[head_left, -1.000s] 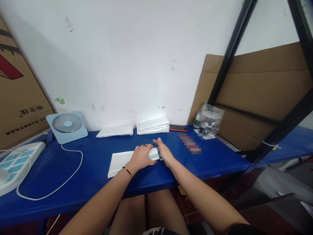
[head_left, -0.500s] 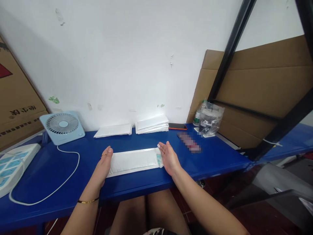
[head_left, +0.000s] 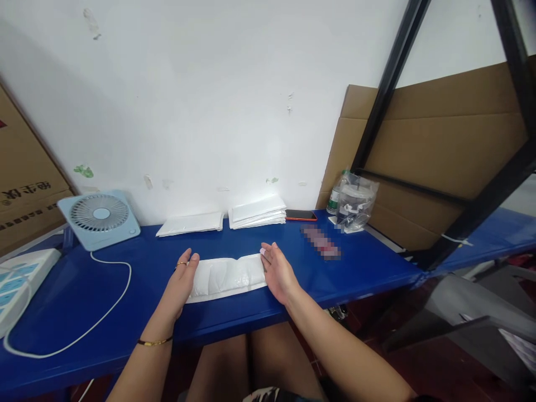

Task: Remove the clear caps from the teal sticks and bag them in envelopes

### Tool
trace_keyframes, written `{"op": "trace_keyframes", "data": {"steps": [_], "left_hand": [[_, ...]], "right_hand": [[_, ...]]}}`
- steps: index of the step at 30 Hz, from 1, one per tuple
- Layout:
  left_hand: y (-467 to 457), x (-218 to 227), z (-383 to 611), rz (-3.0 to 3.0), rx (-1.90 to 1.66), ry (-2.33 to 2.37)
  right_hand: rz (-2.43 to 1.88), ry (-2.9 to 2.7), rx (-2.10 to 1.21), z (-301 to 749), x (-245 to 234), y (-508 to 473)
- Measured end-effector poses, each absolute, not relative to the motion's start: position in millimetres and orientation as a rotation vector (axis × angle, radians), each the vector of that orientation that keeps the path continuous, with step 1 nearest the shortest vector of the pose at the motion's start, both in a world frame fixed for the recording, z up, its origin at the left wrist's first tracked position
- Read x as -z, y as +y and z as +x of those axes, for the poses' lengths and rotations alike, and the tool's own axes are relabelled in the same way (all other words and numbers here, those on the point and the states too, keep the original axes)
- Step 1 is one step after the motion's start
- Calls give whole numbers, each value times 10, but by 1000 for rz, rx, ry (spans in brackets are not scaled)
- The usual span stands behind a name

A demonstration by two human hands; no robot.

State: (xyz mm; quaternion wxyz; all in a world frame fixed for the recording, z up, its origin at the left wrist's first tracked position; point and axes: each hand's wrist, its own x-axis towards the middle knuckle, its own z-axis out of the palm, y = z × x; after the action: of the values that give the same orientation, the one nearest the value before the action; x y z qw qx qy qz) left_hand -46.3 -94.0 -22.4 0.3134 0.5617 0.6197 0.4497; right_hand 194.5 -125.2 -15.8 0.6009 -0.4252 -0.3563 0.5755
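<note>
- Head view: packet (head_left: 230,277) lies lengthwise, nine to three o'clock.
- Left hand (head_left: 179,283), straight-fingered, against its nine-o'clock end.
- Right hand (head_left: 280,274) likewise at three; grips unclear.

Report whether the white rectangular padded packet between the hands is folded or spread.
Spread: the packet stretches from left hand to right hand, its surface wrinkled.

blue fan (head_left: 101,213) | power strip (head_left: 31,295) | phone (head_left: 302,215) | bottle (head_left: 334,201) beside clear bag (head_left: 358,205)
</note>
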Motion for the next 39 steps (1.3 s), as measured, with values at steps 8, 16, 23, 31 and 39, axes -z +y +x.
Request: {"op": "trace_keyframes", "data": {"steps": [8, 16, 23, 31, 39], "left_hand": [[-1129, 233, -135, 2284, -1071, 1651], [-1219, 301, 109, 2568, -752, 1517], [-1320, 77, 119, 2386, -851, 1338], [-1629, 189, 95, 2371, -780, 1157], [-1345, 267, 315, 2153, -1004, 1433]], "right_hand": [[-1113, -2030, -589, 2674, 42, -1114], [-992, -2507, -374, 2808, 21, -1144], [-892, -2442, -606, 2632, -48, -1641], [-986, -2220, -642, 2556, 85, -1461], [-1143, -2113, -175, 2330, 167, -1397]]}}
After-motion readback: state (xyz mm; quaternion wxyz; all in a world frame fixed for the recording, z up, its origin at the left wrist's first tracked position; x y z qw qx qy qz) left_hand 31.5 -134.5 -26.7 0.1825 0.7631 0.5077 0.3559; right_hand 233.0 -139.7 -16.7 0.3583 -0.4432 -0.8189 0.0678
